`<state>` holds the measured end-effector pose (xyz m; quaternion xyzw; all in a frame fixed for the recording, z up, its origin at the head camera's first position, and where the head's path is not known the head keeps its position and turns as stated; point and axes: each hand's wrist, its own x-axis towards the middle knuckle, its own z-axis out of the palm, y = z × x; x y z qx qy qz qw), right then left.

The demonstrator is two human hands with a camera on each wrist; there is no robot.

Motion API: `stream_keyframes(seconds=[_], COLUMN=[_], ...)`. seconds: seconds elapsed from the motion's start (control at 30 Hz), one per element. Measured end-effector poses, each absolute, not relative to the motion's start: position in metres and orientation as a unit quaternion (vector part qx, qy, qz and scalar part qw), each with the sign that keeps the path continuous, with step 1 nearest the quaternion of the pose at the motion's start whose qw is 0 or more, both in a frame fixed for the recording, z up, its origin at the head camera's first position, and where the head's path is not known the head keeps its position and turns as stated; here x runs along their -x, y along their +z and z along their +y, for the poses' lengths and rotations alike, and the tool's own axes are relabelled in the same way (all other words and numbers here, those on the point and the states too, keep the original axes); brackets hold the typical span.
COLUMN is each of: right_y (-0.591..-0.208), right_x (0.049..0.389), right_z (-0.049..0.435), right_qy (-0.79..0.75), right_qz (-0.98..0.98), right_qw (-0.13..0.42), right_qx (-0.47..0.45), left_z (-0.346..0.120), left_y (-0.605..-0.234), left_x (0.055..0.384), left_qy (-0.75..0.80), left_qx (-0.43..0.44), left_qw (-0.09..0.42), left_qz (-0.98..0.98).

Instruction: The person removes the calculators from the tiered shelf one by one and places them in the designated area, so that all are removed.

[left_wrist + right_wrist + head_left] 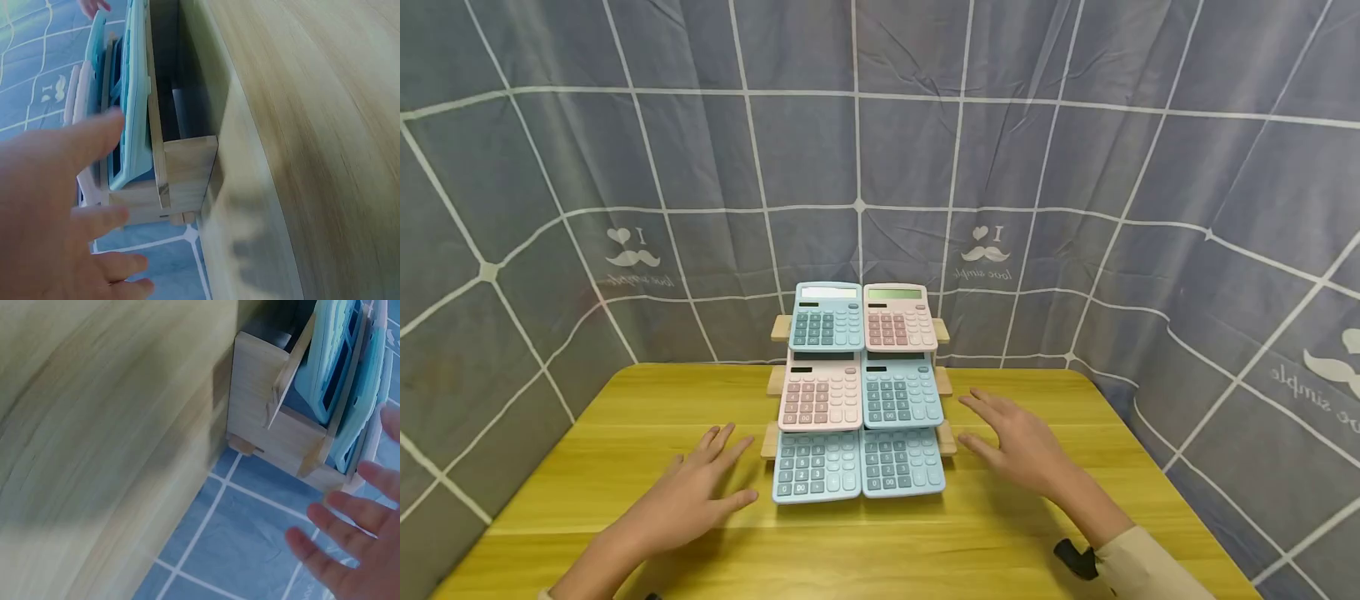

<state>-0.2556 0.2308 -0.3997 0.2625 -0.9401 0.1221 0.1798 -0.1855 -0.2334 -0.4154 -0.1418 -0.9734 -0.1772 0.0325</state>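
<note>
A three-tier wooden rack (pixel 771 442) bears calculators leaning back in two columns. On top sit a blue calculator (pixel 811 329) at left and a pink calculator (pixel 901 321) at right. The middle tier has a pink calculator (pixel 820 400) beside a blue calculator (pixel 901 392); two blue calculators, the left one (pixel 817 467) and the right one (pixel 902 462), fill the bottom tier. To the left of the rack, my left hand (pixel 692 496) hovers with fingers spread, holding nothing. My right hand (pixel 1018 442) is likewise spread and bare to the right of the rack.
The rack stands on a yellow wood-grain table (pixel 685 400), towards its far edge. Behind it and at both sides hangs a grey-blue curtain (pixel 805 150) with a white grid and printed moustaches. A dark strap (pixel 1075 558) shows at the right cuff.
</note>
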Motion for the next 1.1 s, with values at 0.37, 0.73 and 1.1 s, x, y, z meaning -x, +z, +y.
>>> stream_keyframes(seconds=[0.37,0.73,1.1], right_y=[-0.397,-0.397,-0.391], right_x=[0.269,0.274,0.277], right_z=[0.229,0.22,0.214], right_qy=[0.203,0.332,0.447], right_qz=[-0.925,-0.899,-0.866], right_qw=[0.211,0.168,0.118], right_qx=[-0.242,-0.229,-0.192], left_z=[-0.212,-0.214,-0.201], left_y=[-0.427,-0.442,-0.444], left_x=[0.208,0.219,0.23], left_qy=[-0.27,-0.352,-0.533], left_qx=[0.08,0.045,-0.017], left_qw=[0.033,0.051,0.005], left_qz=[-0.959,-0.934,-0.846])
